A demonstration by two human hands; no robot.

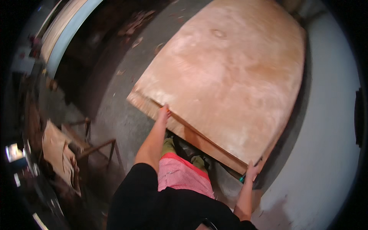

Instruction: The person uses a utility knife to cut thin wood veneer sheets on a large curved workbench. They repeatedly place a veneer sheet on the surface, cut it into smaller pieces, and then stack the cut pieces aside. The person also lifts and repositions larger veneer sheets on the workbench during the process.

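Observation:
A large pale wood veneer sheet [234, 84] lies in front of me on top of another sheet, whose edge [142, 102] sticks out along the near side. My left hand [165, 112] is closed on the near edge of the top sheet, left of its middle; a small orange spot shows at its fingers. My right hand [252, 171] grips the same sheet at its near right corner. A small teal-green thing [242, 178] shows beside that hand, too blurred to name. Between the two hands the top sheet's edge stands slightly apart from the sheet below.
A white wall [329, 115] runs close along the right side. Veneer scraps [136, 23] lie on the grey floor to the far left. On the left, torn veneer pieces [59, 149] rest by a rusty metal frame [97, 147]. Behind them is a blurred, bright screen [14, 152].

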